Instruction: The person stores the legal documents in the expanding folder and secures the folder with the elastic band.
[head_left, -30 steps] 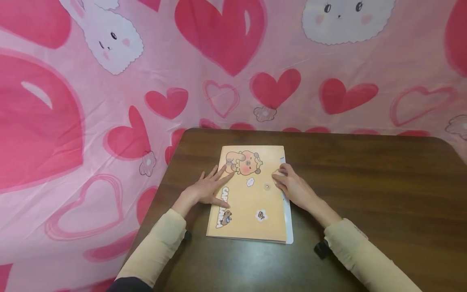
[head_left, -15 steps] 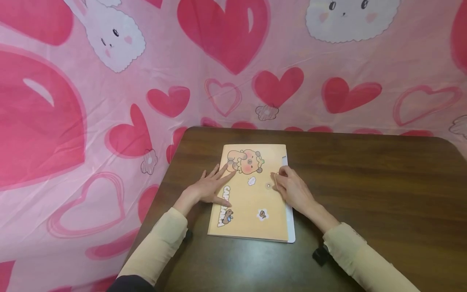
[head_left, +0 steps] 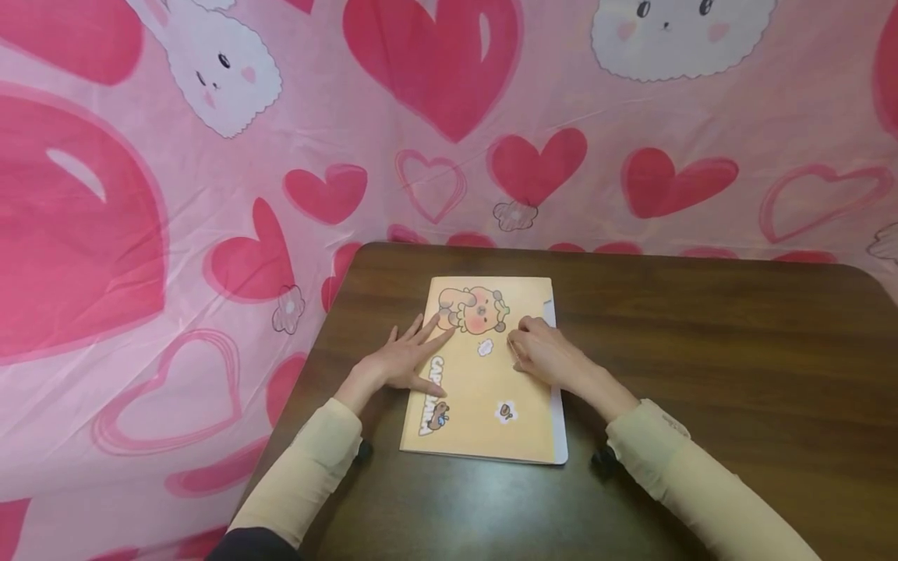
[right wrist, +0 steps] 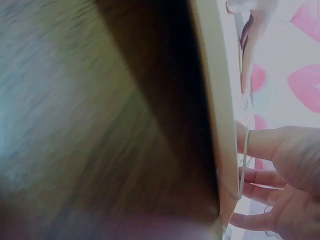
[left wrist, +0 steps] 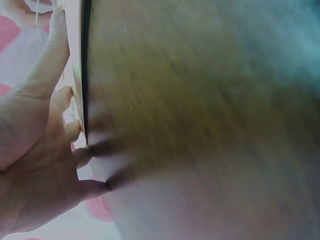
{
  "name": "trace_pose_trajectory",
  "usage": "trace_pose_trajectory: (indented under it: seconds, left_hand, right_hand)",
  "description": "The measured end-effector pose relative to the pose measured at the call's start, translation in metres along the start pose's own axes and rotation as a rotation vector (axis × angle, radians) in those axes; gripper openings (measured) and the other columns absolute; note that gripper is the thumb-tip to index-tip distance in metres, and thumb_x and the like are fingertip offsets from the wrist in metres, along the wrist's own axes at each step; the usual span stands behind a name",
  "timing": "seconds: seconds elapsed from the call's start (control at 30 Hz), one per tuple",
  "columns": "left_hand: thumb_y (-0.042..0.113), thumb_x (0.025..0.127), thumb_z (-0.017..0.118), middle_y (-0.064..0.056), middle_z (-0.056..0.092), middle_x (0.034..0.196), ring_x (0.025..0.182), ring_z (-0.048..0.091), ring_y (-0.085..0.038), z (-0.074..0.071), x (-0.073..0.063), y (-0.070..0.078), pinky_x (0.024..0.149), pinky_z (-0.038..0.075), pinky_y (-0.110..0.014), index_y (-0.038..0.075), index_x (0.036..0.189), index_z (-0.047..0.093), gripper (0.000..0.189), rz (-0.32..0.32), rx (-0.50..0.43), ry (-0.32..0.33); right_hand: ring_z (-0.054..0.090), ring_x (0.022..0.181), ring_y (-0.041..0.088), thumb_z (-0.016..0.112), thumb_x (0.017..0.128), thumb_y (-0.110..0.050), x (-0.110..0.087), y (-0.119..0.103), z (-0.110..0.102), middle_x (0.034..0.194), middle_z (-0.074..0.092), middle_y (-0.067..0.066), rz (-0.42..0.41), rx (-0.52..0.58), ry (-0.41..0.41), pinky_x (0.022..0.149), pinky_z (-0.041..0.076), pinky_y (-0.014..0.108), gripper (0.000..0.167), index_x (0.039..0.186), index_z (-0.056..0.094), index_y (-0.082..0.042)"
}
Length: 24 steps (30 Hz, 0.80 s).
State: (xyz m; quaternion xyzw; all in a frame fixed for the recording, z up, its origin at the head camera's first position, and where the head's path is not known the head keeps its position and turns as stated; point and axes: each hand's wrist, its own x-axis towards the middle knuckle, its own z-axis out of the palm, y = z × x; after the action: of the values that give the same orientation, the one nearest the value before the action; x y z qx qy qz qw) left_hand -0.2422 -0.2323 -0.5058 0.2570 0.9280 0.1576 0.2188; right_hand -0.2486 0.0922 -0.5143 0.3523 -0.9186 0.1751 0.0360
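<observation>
A yellow capybara-print folder (head_left: 477, 382) lies closed on the table. My left hand (head_left: 400, 362), fingers spread, rests flat across its left edge. On the right side of the cover, my right hand (head_left: 547, 354) has its fingers bent down and holds a thin white elastic cord (right wrist: 244, 162). In the right wrist view the cord runs across the thumb and down past the folder's edge. The fingertips are right at the cover. The round button on the cover is hidden under this hand. A pale strip (head_left: 559, 436) shows along the folder's right edge.
The dark wooden table (head_left: 701, 366) extends well to the right of the folder. Behind it and to the left hangs a pink cloth (head_left: 414, 86) printed with hearts and rabbits. Small black devices sit under both wrists.
My right hand has moved left over the cover with the cord, from the right edge to above the button, which was visible before. My left hand has stayed in place.
</observation>
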Motion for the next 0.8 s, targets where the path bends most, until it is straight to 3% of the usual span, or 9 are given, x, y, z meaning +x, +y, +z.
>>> trace_pose_trajectory:
  seconds: [0.13,0.27,0.37,0.5,0.7,0.8]
  left_hand:
    - [0.067,0.088,0.083,-0.012,-0.010,0.187,0.172,-0.010,-0.049,-0.007,-0.004,0.011,0.129,0.001,-0.085,0.029,0.178,0.011,0.122,-0.034,0.017,-0.025]
    - [0.060,0.090,0.085,-0.013,-0.009,0.187,0.172,-0.008,-0.049,-0.008,-0.005,0.016,0.130,0.003,-0.084,0.026,0.178,0.011,0.119,-0.049,0.062,-0.029]
    - [0.059,0.091,0.084,-0.014,-0.009,0.187,0.172,-0.007,-0.049,-0.007,-0.004,0.018,0.130,0.005,-0.084,0.026,0.179,0.011,0.119,-0.047,0.079,-0.026]
    - [0.059,0.091,0.085,-0.013,-0.010,0.186,0.172,-0.008,-0.049,-0.007,-0.004,0.018,0.130,0.004,-0.084,0.026,0.179,0.011,0.120,-0.041,0.069,-0.028]
    - [0.068,0.087,0.084,-0.012,-0.011,0.187,0.171,-0.010,-0.050,-0.005,-0.003,0.009,0.128,0.000,-0.086,0.029,0.178,0.011,0.123,-0.018,0.007,-0.020]
    - [0.072,0.085,0.083,-0.011,-0.011,0.187,0.171,-0.010,-0.050,-0.004,-0.002,0.005,0.127,-0.001,-0.087,0.032,0.178,0.012,0.124,-0.004,-0.014,-0.013]
  right_hand:
    - [0.058,0.092,0.027,0.085,0.096,-0.012,0.005,-0.010,0.000,0.100,0.063,0.010,-0.026,-0.025,-0.033,0.069,0.051,0.043,0.016,0.109,0.077,-0.008]
    - [0.058,0.091,0.025,0.074,0.100,-0.008,0.006,-0.009,0.007,0.098,0.062,0.006,-0.055,-0.068,-0.019,0.061,0.045,0.040,0.006,0.105,0.076,-0.010]
    - [0.059,0.092,0.028,0.072,0.099,-0.001,0.003,-0.013,0.000,0.098,0.063,0.010,-0.045,-0.037,-0.045,0.066,0.051,0.040,0.006,0.102,0.076,-0.005]
    - [0.060,0.094,0.031,0.076,0.098,0.002,-0.002,-0.009,0.000,0.102,0.065,0.014,-0.054,0.020,-0.044,0.080,0.058,0.040,0.007,0.105,0.077,0.000]
    - [0.060,0.095,0.029,0.084,0.090,0.003,-0.005,0.016,0.023,0.106,0.067,0.012,-0.075,0.105,0.023,0.082,0.058,0.041,0.019,0.107,0.078,-0.003]
    - [0.061,0.099,0.031,0.086,0.088,0.001,-0.005,0.028,0.033,0.112,0.069,0.014,-0.063,0.086,0.022,0.085,0.058,0.042,0.023,0.109,0.078,-0.004]
